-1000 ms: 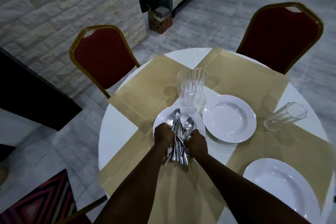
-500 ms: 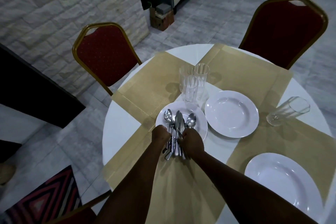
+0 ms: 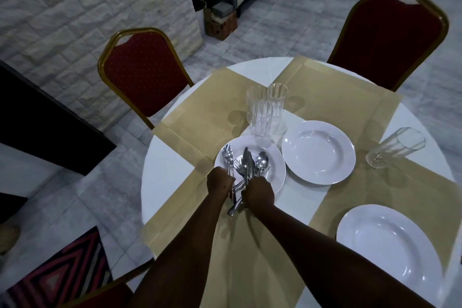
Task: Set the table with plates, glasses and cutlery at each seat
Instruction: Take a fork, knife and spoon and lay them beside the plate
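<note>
The cutlery (image 3: 246, 169), a mixed bundle of spoons, forks and a knife, fans out above the middle plate (image 3: 273, 157), handles gathered low and heads pointing toward the table's centre. Both hands hold it: the left hand (image 3: 220, 186) is closed around a spoon and its neighbours on the left of the bundle, and the right hand (image 3: 258, 192) is closed around the knife and the remaining pieces. Splitting the bundle this way looks like sorting it into sets for each seat.

A second plate (image 3: 318, 152) lies just beside the first, and both sit toward the table's centre, not at a seat. Three upright glasses (image 3: 266, 110) cluster touching behind them, apparently parked for distribution. A fourth glass (image 3: 396, 146) stands near the table's right edge, and a third plate (image 3: 390, 247) lies on the placemat (image 3: 337, 192) at the near right edge, so that seat seems partly laid. Two red chairs (image 3: 145, 75) wait along the far edge, their mats bare.
</note>
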Demonstrator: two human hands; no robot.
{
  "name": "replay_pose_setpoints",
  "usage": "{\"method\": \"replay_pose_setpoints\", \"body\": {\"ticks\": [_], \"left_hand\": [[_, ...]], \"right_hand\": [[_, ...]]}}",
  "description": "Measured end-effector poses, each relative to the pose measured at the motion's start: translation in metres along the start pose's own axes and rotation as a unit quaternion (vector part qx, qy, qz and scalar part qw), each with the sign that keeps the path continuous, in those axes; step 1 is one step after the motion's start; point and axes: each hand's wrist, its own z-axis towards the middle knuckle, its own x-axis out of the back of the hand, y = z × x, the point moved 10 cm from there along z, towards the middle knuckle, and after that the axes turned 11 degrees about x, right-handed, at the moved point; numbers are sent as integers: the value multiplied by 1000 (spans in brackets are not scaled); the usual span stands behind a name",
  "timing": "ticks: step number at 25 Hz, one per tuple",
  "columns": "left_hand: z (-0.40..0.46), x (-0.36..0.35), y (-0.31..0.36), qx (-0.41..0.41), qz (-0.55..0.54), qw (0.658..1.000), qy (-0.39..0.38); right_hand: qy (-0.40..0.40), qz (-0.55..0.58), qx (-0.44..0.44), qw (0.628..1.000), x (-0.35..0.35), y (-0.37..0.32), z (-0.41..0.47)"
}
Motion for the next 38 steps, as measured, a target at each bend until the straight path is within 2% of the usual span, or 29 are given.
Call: {"method": "replay_pose_setpoints", "body": {"ticks": [7,10,13,17,21,24,26,29,33,36,38], "left_hand": [[-3,4,-23,26,-103,994,-20],[-5,6,-28,37,-159,986,-31],[-7,1,-33,47,-221,973,-49],[-20,-29,-19,44,-281,953,-108],[-55,-80,26,32,-304,935,-178],[-97,-123,70,16,-332,907,-258],[-124,-147,95,17,-349,887,-302],[-143,-176,115,29,-362,873,-326],[-146,-208,128,66,-390,865,-308],[-143,-221,131,79,-406,863,-291],[-143,-228,130,80,-400,869,-280]], "right_hand": [[20,19,8,1000,6,6,-3],[59,85,1,995,18,15,-9],[60,193,-50,978,30,41,-18],[162,337,-130,918,84,110,-61],[228,358,-169,890,152,207,-123],[271,355,-189,875,195,282,-159],[279,320,-189,886,217,327,-172],[257,264,-181,912,233,376,-167],[189,229,-173,939,224,431,-141],[144,199,-157,957,214,445,-127],[142,171,-131,966,214,445,-123]]}}
